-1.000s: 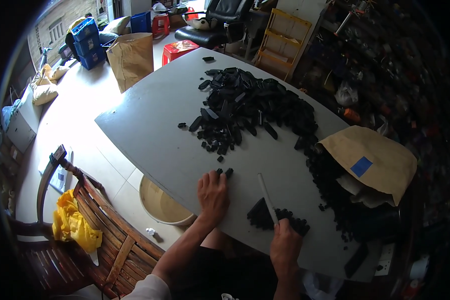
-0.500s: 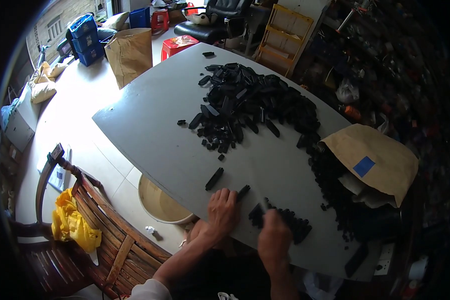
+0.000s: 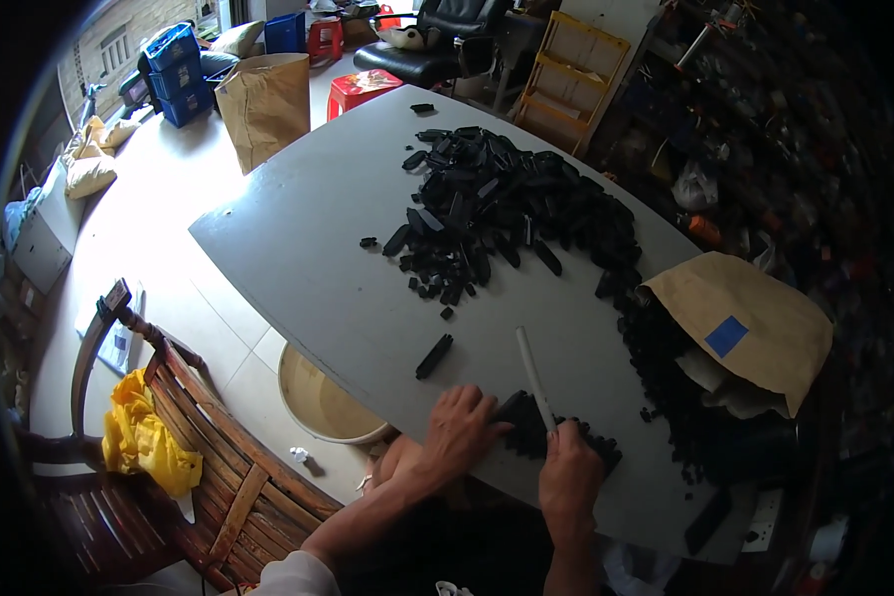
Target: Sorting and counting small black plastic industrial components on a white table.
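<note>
My right hand [image 3: 569, 472] is closed round a thin whitish rod [image 3: 532, 370], which points up and away over the table. Under and beside it lies a row of black ridged plastic parts [image 3: 594, 447] near the table's front edge. At the row's left end my left hand [image 3: 457, 429] has its thumb stretched out and its fingers apart. Its fingertips are beside a long black plastic part [image 3: 512, 407]; whether they touch it is hard to make out. Another long black part [image 3: 434, 357] lies alone beyond my left hand.
A large heap of black plastic parts [image 3: 507, 199] covers the far middle of the white table [image 3: 318, 248]. More small black parts spill from a brown paper sack [image 3: 765, 308] at the right. A round bucket [image 3: 328, 397] and a wooden chair [image 3: 238, 467] stand at the left.
My left hand has shifted right, and its fingers have spread. The black part it held now lies at the row's left end. The rod, blurred before, is now distinct.
</note>
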Available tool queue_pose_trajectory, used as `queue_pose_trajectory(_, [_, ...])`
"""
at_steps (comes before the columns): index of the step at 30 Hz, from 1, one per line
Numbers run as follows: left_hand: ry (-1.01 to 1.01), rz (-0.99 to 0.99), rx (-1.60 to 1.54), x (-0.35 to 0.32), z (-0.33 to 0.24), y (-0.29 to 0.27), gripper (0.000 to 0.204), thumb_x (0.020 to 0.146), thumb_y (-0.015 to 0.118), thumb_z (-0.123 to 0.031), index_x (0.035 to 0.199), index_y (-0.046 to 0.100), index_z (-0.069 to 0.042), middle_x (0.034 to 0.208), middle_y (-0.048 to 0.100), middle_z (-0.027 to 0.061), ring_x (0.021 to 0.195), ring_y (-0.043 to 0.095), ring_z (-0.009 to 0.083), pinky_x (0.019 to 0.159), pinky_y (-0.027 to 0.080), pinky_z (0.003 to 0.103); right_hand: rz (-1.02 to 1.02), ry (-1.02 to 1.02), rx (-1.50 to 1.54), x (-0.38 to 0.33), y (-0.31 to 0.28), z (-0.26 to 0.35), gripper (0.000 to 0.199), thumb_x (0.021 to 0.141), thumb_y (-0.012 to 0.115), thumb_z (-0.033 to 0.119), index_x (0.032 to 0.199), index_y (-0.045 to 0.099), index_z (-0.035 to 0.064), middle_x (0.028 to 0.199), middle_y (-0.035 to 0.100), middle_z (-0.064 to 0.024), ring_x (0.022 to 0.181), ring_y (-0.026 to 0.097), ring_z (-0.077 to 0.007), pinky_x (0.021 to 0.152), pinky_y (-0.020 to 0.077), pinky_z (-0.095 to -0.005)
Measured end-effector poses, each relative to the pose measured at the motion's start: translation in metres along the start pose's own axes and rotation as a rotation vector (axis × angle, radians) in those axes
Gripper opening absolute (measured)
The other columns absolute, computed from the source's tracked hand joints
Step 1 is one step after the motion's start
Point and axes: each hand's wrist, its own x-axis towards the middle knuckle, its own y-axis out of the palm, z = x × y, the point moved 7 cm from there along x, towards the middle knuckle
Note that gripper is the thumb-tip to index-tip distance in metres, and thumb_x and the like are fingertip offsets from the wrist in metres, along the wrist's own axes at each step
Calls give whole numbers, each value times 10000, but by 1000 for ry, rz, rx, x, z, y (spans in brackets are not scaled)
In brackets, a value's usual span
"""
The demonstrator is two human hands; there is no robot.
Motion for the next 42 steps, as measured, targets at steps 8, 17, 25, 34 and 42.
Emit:
queue_pose_trajectory(8, [-310,-112,130,23,62,-30,272,672,708,-137,893,575,-51,872,517,126,879,517,315,753,421,419,38,-38,21,-4,20,3,163,924,512,144,818,513,19,729,604,-183,697,607,-386,615,464,-449])
queue_pose_trajectory(17, [-152,-74,45,10,36,-17,206,672,689,-103,833,574,-47,832,506,118,817,515,309,720,427,400,-17,-110,25,2,4,34,88,912,506,106,874,496,28,793,618,-175,715,638,-356,608,510,-424])
queue_pose_trajectory(25, [-141,-72,31,9,36,-16,203,666,688,-100,812,559,-40,833,504,121,822,515,303,723,420,401,148,-90,-126,7,33,26,77,912,475,92,900,506,23,826,620,-192,778,637,-366,645,507,-429])
queue_pose_trajectory(34, [-132,-87,44,8,36,-15,212,673,693,-112,829,568,-41,827,503,118,820,518,308,718,424,406,193,-144,-206,10,50,23,70,917,467,82,890,505,31,814,636,-174,751,641,-374,629,501,-451])
queue_pose_trajectory(42, [-172,-86,32,6,41,-19,207,674,688,-109,824,560,-48,832,508,113,831,521,308,727,426,407,-68,143,-145,8,-19,-23,120,922,486,99,839,493,14,743,600,-190,718,630,-363,616,479,-441])
